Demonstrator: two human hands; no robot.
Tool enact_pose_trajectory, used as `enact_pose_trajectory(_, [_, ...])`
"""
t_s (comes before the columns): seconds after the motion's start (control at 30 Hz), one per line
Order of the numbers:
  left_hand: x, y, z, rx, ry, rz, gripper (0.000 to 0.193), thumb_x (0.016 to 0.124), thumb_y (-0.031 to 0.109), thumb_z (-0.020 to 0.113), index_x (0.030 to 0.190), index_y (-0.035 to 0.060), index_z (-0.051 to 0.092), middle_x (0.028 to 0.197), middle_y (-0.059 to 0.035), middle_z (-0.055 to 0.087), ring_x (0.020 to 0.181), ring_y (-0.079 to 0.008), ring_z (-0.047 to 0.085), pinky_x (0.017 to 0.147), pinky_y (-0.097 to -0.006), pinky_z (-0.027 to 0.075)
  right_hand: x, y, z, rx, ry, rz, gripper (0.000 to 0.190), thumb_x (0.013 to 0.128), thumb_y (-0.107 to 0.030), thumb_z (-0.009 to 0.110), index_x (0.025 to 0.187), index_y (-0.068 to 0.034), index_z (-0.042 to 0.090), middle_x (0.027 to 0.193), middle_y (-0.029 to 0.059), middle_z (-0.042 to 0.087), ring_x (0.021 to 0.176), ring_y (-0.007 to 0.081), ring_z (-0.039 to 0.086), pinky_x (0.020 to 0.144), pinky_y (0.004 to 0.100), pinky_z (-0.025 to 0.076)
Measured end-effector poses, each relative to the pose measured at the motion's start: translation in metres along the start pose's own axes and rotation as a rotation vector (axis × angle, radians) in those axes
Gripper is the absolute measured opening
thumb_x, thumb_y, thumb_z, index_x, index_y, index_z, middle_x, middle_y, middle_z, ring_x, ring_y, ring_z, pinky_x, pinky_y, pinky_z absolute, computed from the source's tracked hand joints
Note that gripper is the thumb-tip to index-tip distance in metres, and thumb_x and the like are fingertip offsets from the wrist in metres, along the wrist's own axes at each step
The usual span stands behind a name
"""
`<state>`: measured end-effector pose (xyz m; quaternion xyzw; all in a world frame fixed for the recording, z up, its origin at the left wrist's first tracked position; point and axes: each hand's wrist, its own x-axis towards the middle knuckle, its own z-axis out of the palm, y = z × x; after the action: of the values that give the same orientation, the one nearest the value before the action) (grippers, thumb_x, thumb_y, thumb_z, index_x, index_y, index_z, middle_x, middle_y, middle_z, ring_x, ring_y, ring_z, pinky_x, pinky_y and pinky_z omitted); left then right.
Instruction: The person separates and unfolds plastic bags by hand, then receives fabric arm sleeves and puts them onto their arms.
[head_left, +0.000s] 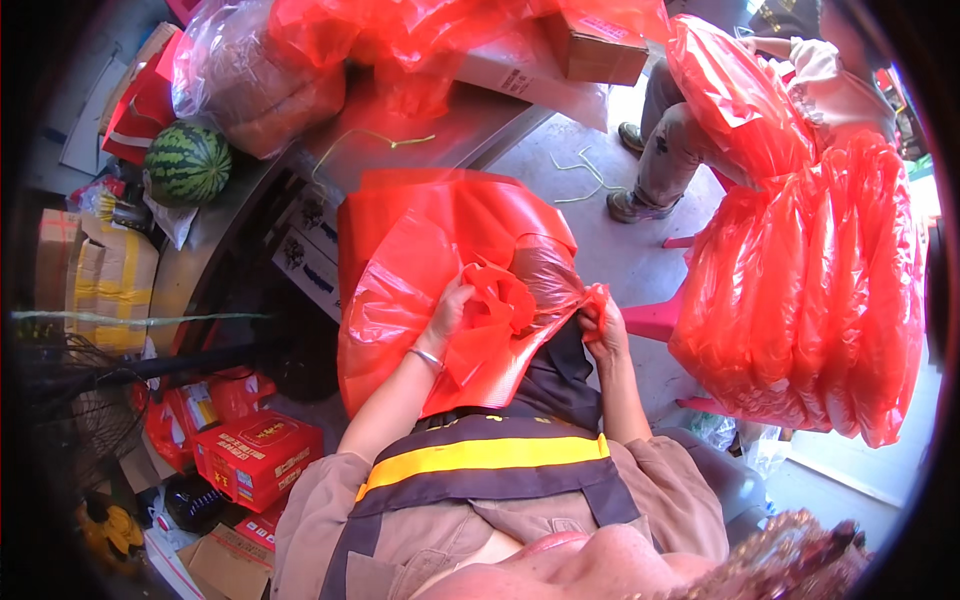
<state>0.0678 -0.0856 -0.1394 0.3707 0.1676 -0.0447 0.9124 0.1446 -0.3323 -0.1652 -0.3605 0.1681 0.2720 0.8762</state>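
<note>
A large red plastic bag (397, 277) lies across my lap, its material crumpled and spread. My left hand (448, 307) grips a bunched fold of it near the middle. In my right hand (609, 334) is a gathered twist of the same red plastic, drawn towards the right. Between the two hands the film is stretched and looks darker (546, 274); what lies beneath it cannot be made out. Close to my right side, several full, puffy red plastic bags (795, 300) stand packed side by side on a pink plastic stool (652, 319).
A metal table (360, 142) ahead carries red film, a clear plastic bag (247, 82) and a cardboard box (600, 49). A watermelon (187, 163) sits at left, above a red carton (259, 456). Another person (686, 139) sits at right. Yellow-green ties (589, 176) lie on the floor.
</note>
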Motion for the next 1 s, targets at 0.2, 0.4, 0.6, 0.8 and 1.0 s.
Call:
enact_pose_trajectory(0.2, [0.0,-0.002,-0.006,-0.139,-0.052,-0.031,0.03,0.086,0.018,0.045,0.112,0.0032,0.05,0.105,-0.0086,0.057,0.094,-0.0194,0.059,0.082,-0.0309,0.05,0.016,0.01,-0.015,0.146,-0.013,0.081,0.008,0.093,-0.011,0.046,0.095,-0.006,0.051,0.076,0.0018,0.051,0.05,0.003,0.038,0.037,0.0152,0.027])
enact_pose_trajectory(0.4, [0.0,-0.003,-0.006,-0.218,-0.063,-0.057,0.03,0.086,0.018,0.047,0.112,0.0037,0.05,0.104,-0.0082,0.057,0.093,-0.0186,0.059,0.081,-0.0299,0.049,0.021,0.017,-0.018,0.272,0.217,0.033,0.012,0.095,-0.016,0.043,0.092,-0.007,0.05,0.076,0.0026,0.051,0.051,0.0077,0.042,0.037,0.0154,0.028])
enact_pose_trajectory(0.6, [0.0,-0.002,-0.007,-0.157,-0.057,-0.043,0.03,0.085,0.017,0.048,0.112,0.0042,0.05,0.104,-0.0076,0.057,0.094,-0.0183,0.058,0.082,-0.0296,0.049,0.044,0.032,-0.03,-1.117,0.313,-0.641,0.021,0.094,-0.024,0.045,0.092,-0.004,0.048,0.073,0.0095,0.057,0.06,0.0217,0.057,0.056,0.0363,0.046])
enact_pose_trajectory(0.8, [0.006,-0.007,-0.017,-0.149,-0.002,0.012,0.031,0.086,0.017,0.046,0.114,0.0046,0.051,0.105,-0.0069,0.058,0.094,-0.0185,0.058,0.084,-0.0318,0.047,0.049,0.016,-0.033,-1.349,0.475,-0.523,0.025,0.093,-0.029,0.05,0.094,-0.004,0.05,0.07,0.0084,0.063,0.065,0.0173,0.062,0.058,0.0323,0.047])
enact_pose_trajectory(1.0, [0.003,-0.013,-0.035,-0.402,-0.047,0.019,0.031,0.087,0.021,0.044,0.11,0.0043,0.055,0.103,-0.0068,0.06,0.096,-0.02,0.058,0.086,-0.0336,0.046,-0.003,-0.045,0.056,-0.884,0.186,-0.525,0.027,0.091,-0.029,0.054,0.096,-0.002,0.056,0.08,0.0062,0.064,0.066,0.0121,0.059,0.06,0.0248,0.046])
